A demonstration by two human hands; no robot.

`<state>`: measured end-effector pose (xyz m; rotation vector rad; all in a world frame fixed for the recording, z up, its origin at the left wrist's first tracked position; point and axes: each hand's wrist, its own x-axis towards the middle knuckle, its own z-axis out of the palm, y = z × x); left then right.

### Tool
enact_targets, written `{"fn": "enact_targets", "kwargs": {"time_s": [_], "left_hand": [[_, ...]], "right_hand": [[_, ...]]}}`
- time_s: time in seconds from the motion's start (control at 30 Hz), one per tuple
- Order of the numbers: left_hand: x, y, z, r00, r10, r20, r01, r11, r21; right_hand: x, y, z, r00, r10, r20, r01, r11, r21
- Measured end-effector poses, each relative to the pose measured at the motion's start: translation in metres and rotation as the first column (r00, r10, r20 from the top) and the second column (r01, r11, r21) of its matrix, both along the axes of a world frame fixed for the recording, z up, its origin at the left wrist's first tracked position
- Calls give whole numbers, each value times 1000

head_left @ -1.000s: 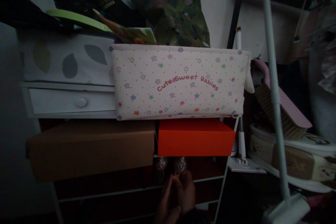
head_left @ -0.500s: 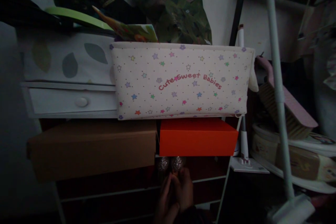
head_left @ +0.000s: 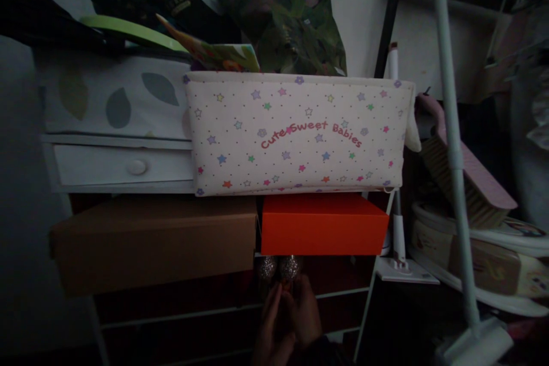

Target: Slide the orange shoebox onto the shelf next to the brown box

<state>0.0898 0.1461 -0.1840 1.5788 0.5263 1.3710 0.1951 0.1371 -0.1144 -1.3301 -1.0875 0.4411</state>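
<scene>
Reaching up from the bottom edge, the left hand (head_left: pixel 271 326) and right hand (head_left: pixel 305 317) press together in deep shadow under the glitter shoes (head_left: pixel 278 267). Their fingertips meet just below the shoes; whether they grip anything I cannot tell, as the dark hides it. Only the shoes' sparkly fronts show, tucked beneath the orange box (head_left: pixel 323 224). A brown box (head_left: pixel 154 243) lies beside it, and a starry fabric bin (head_left: pixel 298 132) sits above both.
</scene>
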Motion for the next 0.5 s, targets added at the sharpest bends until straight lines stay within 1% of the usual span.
{"fn": "enact_targets", "kwargs": {"time_s": [0.07,0.13,0.2,0.23,0.27,0.3,0.33,0.37,0.4,0.43,0.47,0.5], "left_hand": [[-2,-7,13,992,126,-17,-125,992,19],[-7,-16,32,975,223,-3,-223,975,-3],[-15,-26,55,955,298,-2,-297,953,-66],[-21,-30,68,945,327,-16,-327,937,-122],[-28,-35,82,946,324,2,-316,924,-214],[-36,-40,96,954,297,42,-269,910,-315],[-45,-45,111,965,241,103,-189,912,-365],[-56,-51,125,971,165,173,-83,912,-402],[-69,-57,138,952,116,282,19,901,-434],[-83,-64,150,927,69,369,115,883,-454],[-97,-72,161,906,38,423,173,877,-449],[-112,-80,170,900,-5,435,216,873,-437]], "right_hand": [[8,-6,5,998,-60,-2,60,998,-1],[18,-14,12,992,-121,-23,121,993,-1],[26,-22,24,983,-178,-50,179,984,6],[28,-28,33,980,-186,-72,187,982,16],[29,-35,43,980,-163,-117,168,985,36],[28,-44,55,978,-122,-167,133,989,59],[27,-55,68,958,2,-286,32,993,114],[25,-67,83,901,137,-411,-69,982,177],[22,-81,98,829,244,-503,-148,964,223],[20,-97,112,750,345,-564,-215,934,286],[18,-112,125,670,441,-596,-277,895,351],[17,-128,136,606,529,-595,-316,846,430]]}}
